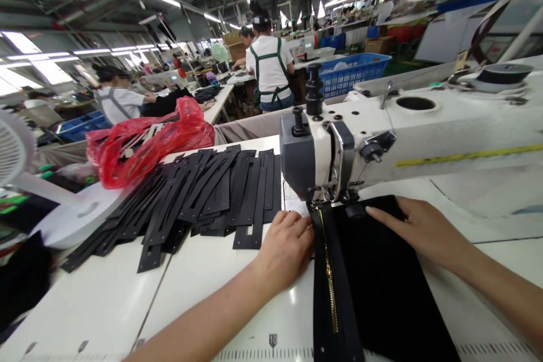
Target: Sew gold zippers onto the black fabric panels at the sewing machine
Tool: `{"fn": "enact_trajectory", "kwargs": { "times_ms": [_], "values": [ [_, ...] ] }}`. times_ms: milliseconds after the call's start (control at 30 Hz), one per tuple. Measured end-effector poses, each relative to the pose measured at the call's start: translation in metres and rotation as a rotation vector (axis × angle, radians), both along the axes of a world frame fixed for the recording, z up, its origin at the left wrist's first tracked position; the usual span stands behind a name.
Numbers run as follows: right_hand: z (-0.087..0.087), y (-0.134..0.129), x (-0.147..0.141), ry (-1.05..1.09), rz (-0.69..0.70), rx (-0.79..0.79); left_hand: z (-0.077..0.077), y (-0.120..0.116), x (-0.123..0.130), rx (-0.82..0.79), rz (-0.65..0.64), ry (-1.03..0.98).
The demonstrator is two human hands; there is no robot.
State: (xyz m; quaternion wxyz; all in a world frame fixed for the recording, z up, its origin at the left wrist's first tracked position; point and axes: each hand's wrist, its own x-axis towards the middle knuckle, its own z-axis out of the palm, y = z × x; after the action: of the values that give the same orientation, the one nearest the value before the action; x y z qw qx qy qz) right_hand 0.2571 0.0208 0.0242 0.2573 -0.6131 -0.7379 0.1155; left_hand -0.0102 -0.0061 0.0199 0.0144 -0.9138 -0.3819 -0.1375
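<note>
A black fabric piece (390,283) lies under the sewing machine's needle head (316,153). Along its left side runs a black strip with a gold metal zipper (330,277), its top end at the presser foot. My left hand (288,240) has its fingers curled closed at the strip's left edge, close to the foot; its fingertips are partly hidden. On the fabric's upper right part rests my right hand (409,220), with a digit stretched out toward the foot and the hand spread over the cloth. Left of the machine, many black slotted strips (199,186) lie in an overlapping pile.
A red plastic bag (148,141) sits behind the pile, and a white fan (63,203) stands at the far left. The machine arm (458,130) spans the right side. Beyond are a blue basket (352,73) and co-workers, one in a green apron (271,68). A ruler scale (263,355) marks the near edge.
</note>
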Motion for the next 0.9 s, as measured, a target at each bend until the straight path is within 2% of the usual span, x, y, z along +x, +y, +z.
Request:
{"fn": "enact_trajectory", "kwargs": {
  "times_ms": [67, 133, 233, 267, 333, 367, 433, 600, 800, 900],
  "values": [
    [-0.005, 0.005, -0.003, -0.144, 0.063, 0.068, -0.001, 0.001, 0.002, 0.031, 0.005, -0.017],
    [-0.007, 0.008, -0.006, -0.241, 0.061, 0.131, -0.002, 0.002, 0.004, 0.056, 0.016, -0.049],
    [-0.002, 0.000, -0.018, -0.387, 0.006, 0.384, -0.007, 0.000, 0.006, 0.068, 0.049, -0.130],
    [0.001, -0.005, -0.025, -0.419, 0.044, 0.497, -0.008, 0.000, 0.007, 0.064, 0.077, -0.163],
    [0.002, -0.018, -0.043, -0.393, 0.234, 0.631, -0.012, -0.001, 0.007, 0.057, 0.152, -0.242],
    [0.001, -0.023, -0.052, -0.334, 0.342, 0.627, -0.013, -0.002, 0.006, 0.054, 0.181, -0.280],
    [-0.007, -0.030, -0.067, -0.250, 0.442, 0.555, -0.017, -0.001, 0.005, 0.057, 0.182, -0.342],
    [-0.024, -0.028, -0.074, -0.201, 0.471, 0.398, -0.024, 0.005, 0.001, 0.102, -0.008, -0.351],
    [-0.021, -0.024, -0.070, -0.200, 0.517, 0.354, -0.017, 0.013, -0.002, 0.163, -0.182, -0.200],
    [-0.021, -0.024, -0.071, -0.217, 0.519, 0.355, -0.013, 0.015, -0.001, 0.176, -0.198, -0.112]
  ]
}}
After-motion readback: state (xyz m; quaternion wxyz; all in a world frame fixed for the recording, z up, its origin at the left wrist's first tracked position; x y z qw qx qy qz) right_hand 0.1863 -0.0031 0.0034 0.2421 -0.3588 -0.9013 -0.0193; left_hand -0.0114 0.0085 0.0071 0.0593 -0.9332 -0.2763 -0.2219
